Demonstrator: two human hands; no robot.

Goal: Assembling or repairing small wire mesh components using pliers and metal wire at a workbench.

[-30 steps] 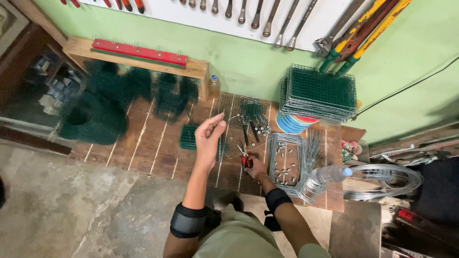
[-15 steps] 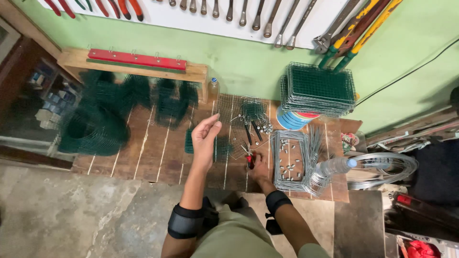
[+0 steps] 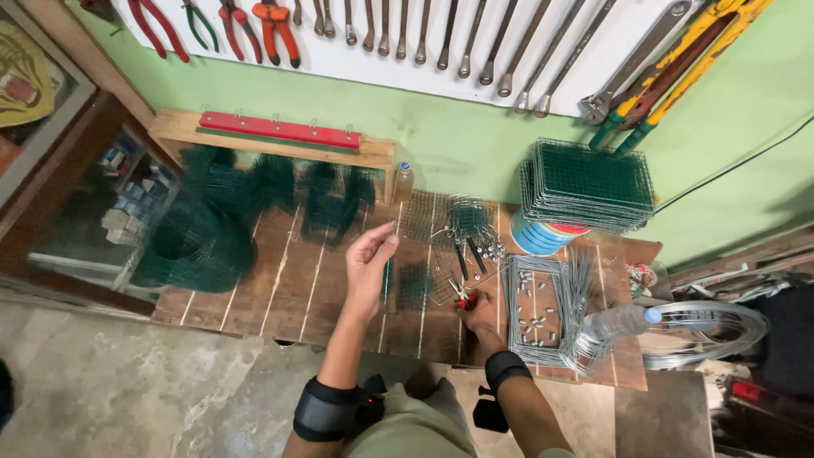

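Change: left hand [image 3: 370, 265] stays raised over the bench [image 3: 288, 288]; right hand [image 3: 480, 310] has slid nearer.
Left grip: fingers pinched together, contents too small to tell.
Right grip: closed on red-handled pliers [image 3: 462, 296].
Mesh piece [image 3: 415, 284]: flat on bench, between both hands.
Right: wire frames [image 3: 536, 307], wire coil [image 3: 708, 331].

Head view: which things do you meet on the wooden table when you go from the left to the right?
Roll of green mesh → left hand → right hand on red pliers → wire tray with small metal pieces → plastic bottle → coil of wire.
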